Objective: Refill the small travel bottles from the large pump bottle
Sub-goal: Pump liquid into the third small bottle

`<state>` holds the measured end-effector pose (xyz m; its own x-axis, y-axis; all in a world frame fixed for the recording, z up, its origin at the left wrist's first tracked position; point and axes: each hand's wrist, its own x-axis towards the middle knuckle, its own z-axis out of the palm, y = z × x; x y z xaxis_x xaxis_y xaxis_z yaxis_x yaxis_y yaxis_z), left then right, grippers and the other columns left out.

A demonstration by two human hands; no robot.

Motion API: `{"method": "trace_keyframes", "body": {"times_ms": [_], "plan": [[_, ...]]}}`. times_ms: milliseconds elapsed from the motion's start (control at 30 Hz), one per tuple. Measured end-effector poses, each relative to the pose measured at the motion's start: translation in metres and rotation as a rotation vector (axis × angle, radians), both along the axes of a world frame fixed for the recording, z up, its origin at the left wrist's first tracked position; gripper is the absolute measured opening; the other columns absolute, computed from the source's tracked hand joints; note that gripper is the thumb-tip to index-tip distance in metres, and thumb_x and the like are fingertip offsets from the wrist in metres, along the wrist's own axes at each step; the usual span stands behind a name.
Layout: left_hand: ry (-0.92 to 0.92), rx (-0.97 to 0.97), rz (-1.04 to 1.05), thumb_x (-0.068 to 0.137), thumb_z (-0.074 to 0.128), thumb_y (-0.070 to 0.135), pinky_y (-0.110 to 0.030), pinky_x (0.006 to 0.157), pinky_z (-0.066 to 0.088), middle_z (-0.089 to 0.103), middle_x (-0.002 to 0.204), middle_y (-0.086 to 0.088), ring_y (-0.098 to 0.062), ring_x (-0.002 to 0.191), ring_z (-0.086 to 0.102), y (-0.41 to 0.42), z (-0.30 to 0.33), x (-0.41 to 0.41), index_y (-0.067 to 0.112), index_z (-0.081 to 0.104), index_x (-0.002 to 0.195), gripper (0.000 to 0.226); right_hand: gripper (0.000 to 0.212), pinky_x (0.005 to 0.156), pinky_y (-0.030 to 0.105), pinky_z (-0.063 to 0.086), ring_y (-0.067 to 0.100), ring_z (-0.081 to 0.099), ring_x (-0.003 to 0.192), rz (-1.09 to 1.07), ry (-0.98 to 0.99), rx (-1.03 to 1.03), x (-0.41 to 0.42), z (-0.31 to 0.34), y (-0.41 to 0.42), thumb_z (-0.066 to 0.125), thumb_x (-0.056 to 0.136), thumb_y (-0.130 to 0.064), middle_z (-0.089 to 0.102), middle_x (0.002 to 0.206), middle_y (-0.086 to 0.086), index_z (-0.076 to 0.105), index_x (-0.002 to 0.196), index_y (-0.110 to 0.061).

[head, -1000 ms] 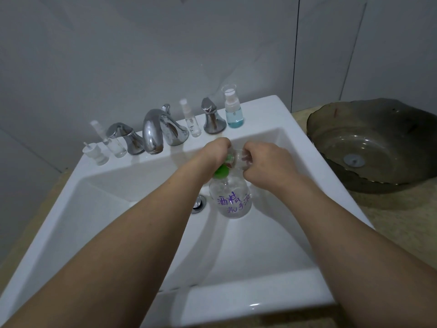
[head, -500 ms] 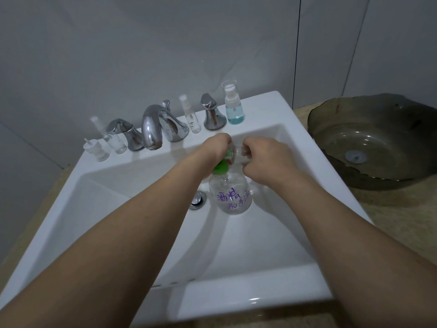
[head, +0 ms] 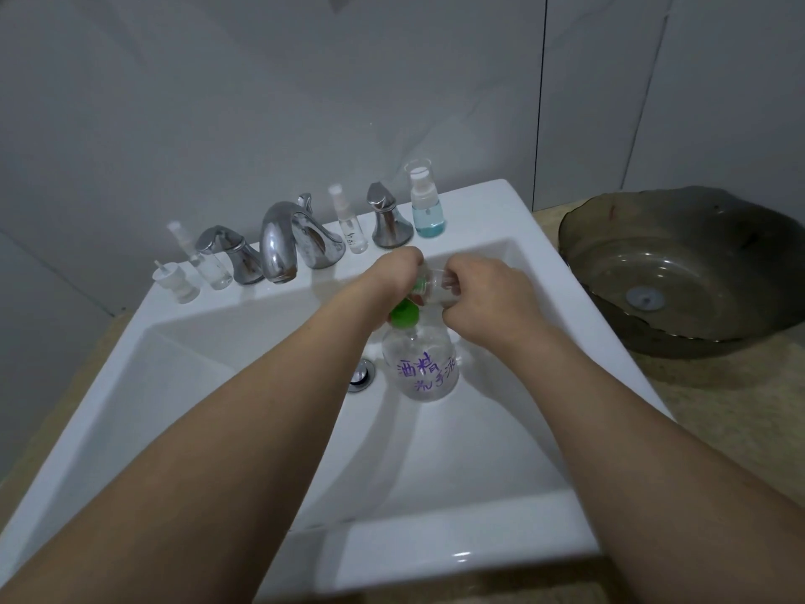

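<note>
Head view shows almost nothing changed over the last second: the left hand [head: 398,272] still curls its fingers over the green pump head of the large clear pump bottle with purple handwriting [head: 424,368], which stands in the white ceramic sink [head: 261,429]. The right hand [head: 479,289] keeps pinching a small clear travel bottle [head: 438,283] tilted just beside the left fingers at the nozzle. Filling probably continues; only the camera has shifted slightly.

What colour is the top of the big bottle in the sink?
Bright green: the pump top of the big bottle, seen in the head view.
</note>
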<state>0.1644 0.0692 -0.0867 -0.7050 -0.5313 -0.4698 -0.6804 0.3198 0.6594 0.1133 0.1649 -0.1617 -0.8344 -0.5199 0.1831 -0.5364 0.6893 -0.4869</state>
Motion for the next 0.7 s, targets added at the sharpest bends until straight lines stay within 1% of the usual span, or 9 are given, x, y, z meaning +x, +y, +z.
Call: {"method": "trace_keyframes", "body": {"times_ms": [67,100,133,167,300,367,467,633,700], "plan": [[0.02,0.029,0.009,0.099,0.036,0.027,-0.02,0.035,0.029,0.048,0.067,-0.006,-0.018,0.055,0.039,0.002,-0.001,0.001,0.015,0.042,0.07,0.032,0.025,0.081,0.034,0.044,0.026,0.058,0.098,0.004,-0.015,0.026,0.0,-0.001,0.0,0.06,0.069,-0.014,0.063,0.1,-0.003,0.046,0.085,-0.029],[0.033,0.05,0.015,0.099,0.036,0.026,-0.014,0.025,0.026,0.047,0.066,-0.006,-0.018,0.054,0.038,0.002,-0.001,0.002,0.014,0.042,0.07,0.033,0.024,0.08,0.034,0.043,0.026,0.057,0.097,0.006,-0.016,0.035,0.0,-0.001,-0.001,0.06,0.07,-0.014,0.063,0.1,-0.003,0.046,0.084,-0.029],[0.041,0.069,0.019,0.099,0.037,0.027,-0.01,0.02,0.019,0.045,0.065,-0.006,-0.017,0.053,0.037,0.002,-0.002,0.003,0.014,0.041,0.069,0.033,0.023,0.079,0.034,0.042,0.027,0.057,0.097,0.006,-0.014,0.044,0.0,-0.002,-0.001,0.059,0.07,-0.015,0.063,0.1,-0.002,0.047,0.084,-0.028],[0.042,0.081,0.021,0.099,0.037,0.027,-0.008,0.02,0.017,0.045,0.065,-0.006,-0.017,0.053,0.036,0.002,-0.003,0.003,0.015,0.041,0.069,0.033,0.023,0.079,0.034,0.041,0.027,0.057,0.097,0.006,-0.013,0.053,0.0,-0.002,-0.001,0.059,0.071,-0.015,0.063,0.1,-0.001,0.047,0.084,-0.028],[0.057,0.073,0.032,0.098,0.037,0.027,-0.017,0.029,0.029,0.049,0.067,-0.006,-0.018,0.054,0.039,0.001,-0.006,0.001,0.014,0.047,0.077,0.027,0.024,0.081,0.033,0.044,0.026,0.057,0.096,-0.009,-0.035,0.044,-0.001,-0.002,-0.001,0.061,0.07,-0.013,0.063,0.099,-0.003,0.048,0.083,-0.028],[0.066,0.056,0.028,0.098,0.037,0.026,-0.025,0.043,0.029,0.049,0.067,-0.006,-0.018,0.054,0.04,0.0,-0.006,0.001,0.014,0.049,0.079,0.025,0.025,0.081,0.033,0.044,0.025,0.057,0.096,-0.014,-0.037,0.036,-0.001,-0.003,-0.002,0.061,0.069,-0.013,0.063,0.099,-0.004,0.048,0.083,-0.028],[0.056,0.065,0.011,0.098,0.038,0.025,-0.026,0.047,0.023,0.05,0.069,-0.005,-0.016,0.055,0.041,-0.004,-0.003,0.004,0.014,0.048,0.076,0.026,0.024,0.083,0.036,0.047,0.025,0.058,0.096,-0.012,-0.017,0.003,0.001,-0.002,-0.003,0.062,0.068,-0.014,0.065,0.097,-0.004,0.05,0.083,-0.028],[0.06,0.08,0.029,0.101,0.039,0.03,-0.026,0.049,0.023,0.043,0.071,-0.003,-0.013,0.057,0.039,-0.01,0.003,0.002,0.016,0.038,0.074,0.031,0.022,0.08,0.038,0.048,0.024,0.058,0.091,-0.023,0.008,-0.07,0.004,0.0,-0.004,0.063,0.068,-0.018,0.065,0.091,-0.005,0.05,0.082,-0.028],[0.036,0.088,0.048,0.099,0.04,0.035,-0.026,0.062,0.03,0.049,0.076,-0.004,-0.017,0.065,0.045,-0.011,0.0,0.0,0.013,0.045,0.084,0.027,0.022,0.08,0.037,0.049,0.024,0.059,0.091,-0.02,0.019,-0.074,0.004,0.0,-0.003,0.063,0.068,-0.018,0.065,0.091,-0.005,0.051,0.083,-0.028]]}}
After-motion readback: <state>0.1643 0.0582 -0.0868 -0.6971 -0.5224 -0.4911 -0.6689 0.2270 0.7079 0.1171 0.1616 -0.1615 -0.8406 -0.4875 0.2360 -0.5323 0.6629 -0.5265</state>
